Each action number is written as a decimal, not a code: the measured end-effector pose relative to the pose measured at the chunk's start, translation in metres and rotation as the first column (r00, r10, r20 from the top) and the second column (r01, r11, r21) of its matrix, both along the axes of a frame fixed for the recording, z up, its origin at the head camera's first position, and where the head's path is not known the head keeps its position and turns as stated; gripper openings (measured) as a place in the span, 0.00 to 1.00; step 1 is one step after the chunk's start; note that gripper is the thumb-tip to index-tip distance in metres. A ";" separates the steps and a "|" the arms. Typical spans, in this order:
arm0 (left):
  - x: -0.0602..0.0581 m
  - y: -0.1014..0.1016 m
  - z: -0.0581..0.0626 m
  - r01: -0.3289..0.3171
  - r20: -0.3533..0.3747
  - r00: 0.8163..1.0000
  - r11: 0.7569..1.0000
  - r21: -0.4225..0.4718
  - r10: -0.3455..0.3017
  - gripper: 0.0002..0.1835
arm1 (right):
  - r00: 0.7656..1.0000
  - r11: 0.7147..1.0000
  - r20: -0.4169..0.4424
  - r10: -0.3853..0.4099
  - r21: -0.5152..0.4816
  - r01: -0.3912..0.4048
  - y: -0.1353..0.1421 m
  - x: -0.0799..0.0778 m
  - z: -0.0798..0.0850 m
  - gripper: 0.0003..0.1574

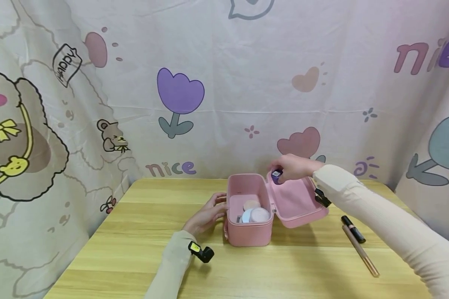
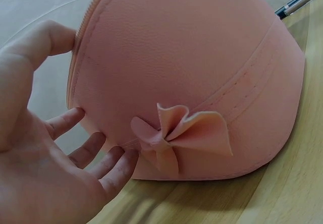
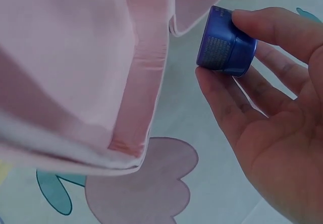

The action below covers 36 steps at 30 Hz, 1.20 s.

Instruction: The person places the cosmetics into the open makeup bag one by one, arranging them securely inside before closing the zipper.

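Observation:
A pink zip-edged cosmetic case [image 1: 248, 236] stands on the table with its lid [image 1: 295, 201] swung out to the right. Inside lie a round whitish container [image 1: 260, 215], a pale blue round piece [image 1: 245, 215] and a beige disc [image 1: 251, 204]. My left hand [image 1: 206, 214] rests against the case's left side, its thumb by the zip edge and its fingertips beside a pink bow [image 2: 186, 138]. Above the lid's far edge, my right hand [image 1: 294, 167] pinches a small blue jar [image 3: 222, 42] between thumb and fingers.
Right of the case, a dark tube with a black cap [image 1: 353, 229] and a slim pinkish-gold pen-like stick [image 1: 361, 251] lie side by side on the wooden table [image 1: 146, 249]. A printed cloth [image 1: 232, 83] hangs behind the table's back edge.

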<state>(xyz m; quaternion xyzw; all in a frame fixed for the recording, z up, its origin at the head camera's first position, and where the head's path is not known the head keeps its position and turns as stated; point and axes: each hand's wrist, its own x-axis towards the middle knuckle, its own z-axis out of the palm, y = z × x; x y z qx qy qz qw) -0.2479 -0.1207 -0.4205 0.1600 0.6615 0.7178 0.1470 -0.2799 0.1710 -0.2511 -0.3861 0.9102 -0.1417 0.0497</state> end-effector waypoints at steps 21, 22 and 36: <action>0.002 0.000 0.003 0.010 -0.001 1.000 1.000 0.001 -0.010 0.35 | 0.997 0.997 0.042 0.069 0.031 -0.070 -0.033 -0.019 -0.009 0.16; 0.002 0.000 0.002 0.012 0.000 1.000 1.000 0.000 -0.012 0.35 | 0.997 0.997 0.038 0.065 0.037 -0.066 -0.034 -0.019 -0.010 0.18; 0.003 -0.001 0.001 -0.008 0.004 1.000 1.000 -0.002 0.008 0.34 | 0.996 0.994 0.053 0.071 0.075 -0.075 -0.060 -0.025 -0.021 0.26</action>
